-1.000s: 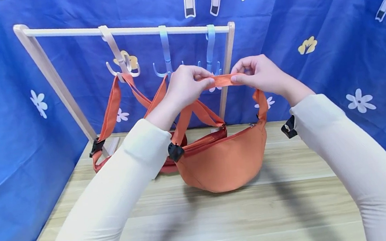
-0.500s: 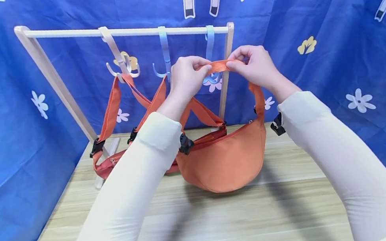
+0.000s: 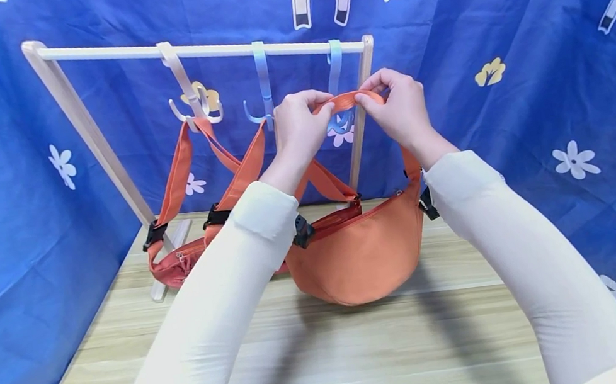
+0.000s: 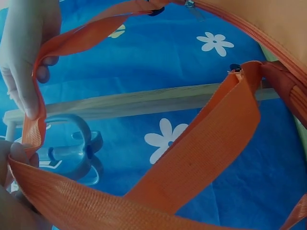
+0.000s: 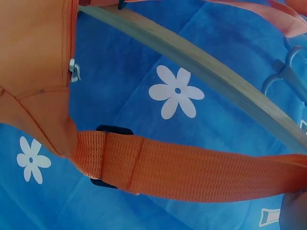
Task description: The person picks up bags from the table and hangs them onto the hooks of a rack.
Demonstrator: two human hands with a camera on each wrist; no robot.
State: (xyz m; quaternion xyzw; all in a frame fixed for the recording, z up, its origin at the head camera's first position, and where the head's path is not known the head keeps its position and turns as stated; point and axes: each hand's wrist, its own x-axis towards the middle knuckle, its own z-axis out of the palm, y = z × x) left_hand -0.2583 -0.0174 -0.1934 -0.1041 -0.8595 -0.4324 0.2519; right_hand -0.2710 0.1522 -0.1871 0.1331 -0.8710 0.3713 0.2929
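Note:
My left hand [image 3: 300, 123] and my right hand [image 3: 402, 108] pinch the orange strap [image 3: 346, 100] of a waist bag a short way apart, thumbs toward me. The orange waist bag [image 3: 358, 259] hangs below the strap, close above the table, its zipper along the top. Right behind the pinched strap is the right-hand blue hook [image 3: 340, 122]; in the left wrist view this blue hook [image 4: 79, 148] shows beside the strap, apart from it as far as I can tell. A black buckle [image 3: 302, 230] is at the bag's left end. In the right wrist view the strap [image 5: 206, 170] runs taut.
A wooden rack [image 3: 109, 53] carries a pale hook [image 3: 184, 82] and a middle blue hook [image 3: 264, 83]. Orange straps hang from both, with red bags [image 3: 171, 271] below, partly behind my left arm. A blue patterned curtain [image 3: 508, 150] closes off the back; the wooden table [image 3: 316, 362] lies below.
Both hands have risen and moved slightly toward the rack, lifting the strap to the right-hand blue hook's level. My hands are closer together, and the strap bows upward between them.

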